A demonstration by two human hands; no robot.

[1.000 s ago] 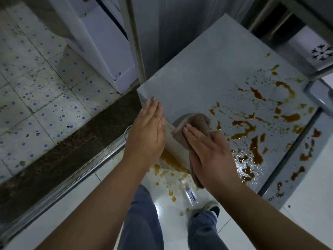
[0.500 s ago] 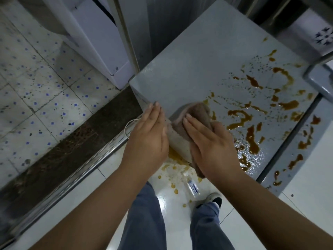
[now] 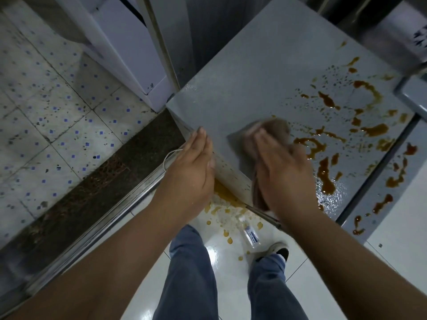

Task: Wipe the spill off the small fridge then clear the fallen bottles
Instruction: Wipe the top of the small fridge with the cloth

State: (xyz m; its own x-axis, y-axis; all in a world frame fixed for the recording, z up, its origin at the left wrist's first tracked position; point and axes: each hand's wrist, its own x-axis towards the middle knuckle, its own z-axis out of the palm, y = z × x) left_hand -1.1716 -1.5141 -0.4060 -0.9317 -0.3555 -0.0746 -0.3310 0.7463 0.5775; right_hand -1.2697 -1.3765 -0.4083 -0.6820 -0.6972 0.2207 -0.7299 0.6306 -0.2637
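the right hand (image 3: 286,172) presses a brown cloth (image 3: 272,130) flat on the fridge top (image 3: 254,72); the left hand (image 3: 191,167), open, steadies its edge. wiping step; next, sweeping toward the brown spill (image 3: 323,174).

The small fridge (image 3: 265,72) showed a flat grey top, clean over its far-left part, with a brown spill (image 3: 328,144) of glossy blotches, streaks and fine droplets spread over its right half and a wet sheen toward its near-right edge. A crumpled brown cloth (image 3: 270,132) lay flat on the fridge top near its front-left edge, just left of the spill and blurred. Below the fridge's front edge, one small clear bottle (image 3: 249,234) with a white label lay on its side on the floor among yellowish drops.
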